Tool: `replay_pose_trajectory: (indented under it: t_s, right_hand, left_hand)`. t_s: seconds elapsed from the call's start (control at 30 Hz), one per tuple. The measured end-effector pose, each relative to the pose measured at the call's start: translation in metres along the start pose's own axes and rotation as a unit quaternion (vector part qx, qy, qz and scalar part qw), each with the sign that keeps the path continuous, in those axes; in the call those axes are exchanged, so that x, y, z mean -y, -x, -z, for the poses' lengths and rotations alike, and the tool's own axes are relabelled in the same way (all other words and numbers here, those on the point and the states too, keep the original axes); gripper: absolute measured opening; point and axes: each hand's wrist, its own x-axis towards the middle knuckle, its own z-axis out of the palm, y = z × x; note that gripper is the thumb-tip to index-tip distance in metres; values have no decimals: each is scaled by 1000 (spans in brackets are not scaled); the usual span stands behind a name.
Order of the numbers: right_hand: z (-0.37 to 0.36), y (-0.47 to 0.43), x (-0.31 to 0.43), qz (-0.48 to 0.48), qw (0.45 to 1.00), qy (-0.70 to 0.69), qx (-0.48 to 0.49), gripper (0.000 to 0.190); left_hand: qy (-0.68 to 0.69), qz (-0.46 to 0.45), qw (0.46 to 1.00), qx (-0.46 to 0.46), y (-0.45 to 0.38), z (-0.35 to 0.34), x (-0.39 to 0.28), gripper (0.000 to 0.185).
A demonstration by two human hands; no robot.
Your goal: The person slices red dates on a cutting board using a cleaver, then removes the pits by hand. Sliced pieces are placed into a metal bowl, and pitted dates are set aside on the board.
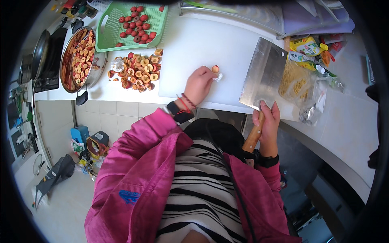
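Observation:
My right hand (268, 121) grips the wooden handle (253, 135) of a wide steel cleaver (264, 73), its blade over the right end of the white cutting board (188, 39). My left hand (199, 83) is low over the board, fingertips pinched on a small crumpled white scrap (218, 77), which looks like tissue. Just beyond those fingertips a cut piece of red hawthorn fruit (215, 69) shows its pale cut face. Left of the board lies a heap of cut hawthorn pieces (139, 73), with a white crumpled wad (117, 64) at its edge.
Whole red hawthorns (138, 25) sit in a green plastic basket (101, 38). A steel pot (98, 71) of cut fruit stands at the counter's left. On the right are a plastic bag of yellowish grains (296, 85) and several condiment pouches (305, 47). A rack (258, 22) stands behind the board.

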Motion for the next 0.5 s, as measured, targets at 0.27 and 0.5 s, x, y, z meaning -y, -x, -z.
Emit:
replay_pose_trajectory:
  t_s: [0.27,0.5]
  right_hand:
    - [-4,0,4,0,1000,9,-3,15]
    - [-5,-5,3,0,1000,16,14,18]
  left_hand:
    - [59,-62,990,111,10,-31,-13,9]
    - [74,-157,856,487,11,-31,-9,21]
